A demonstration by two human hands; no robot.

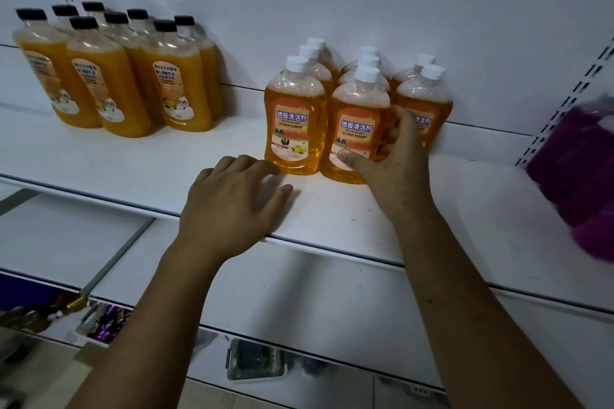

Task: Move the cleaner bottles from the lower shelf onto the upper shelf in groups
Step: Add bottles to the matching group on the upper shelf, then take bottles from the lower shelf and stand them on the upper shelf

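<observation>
At the far left of the upper shelf (159, 159) stands a tight cluster of black-capped bottles (116, 76) filled with cloudy orange liquid, set against the white back panel. Well apart from them, near the middle of the same shelf, the white-capped floor cleaner bottles (365, 76) with amber liquid stand upright in three short rows running front to back.

The left hand (229, 206) lies palm down over the shelf's front edge, fingers relaxed and slightly spread, holding nothing. Its fingertips reach just beside the base of the front-left cleaner bottle (294, 123); whether they touch it cannot be told.

The right hand (395, 156) grips the front-middle cleaner bottle (355, 129), thumb pressed across the lower label and fingers curled round its right side, in the gap next to the front-right cleaner bottle (432, 100).

At the right edge sit blurred purple bottles (578, 176). The white lower shelf (299, 292) shows beneath the arms.
</observation>
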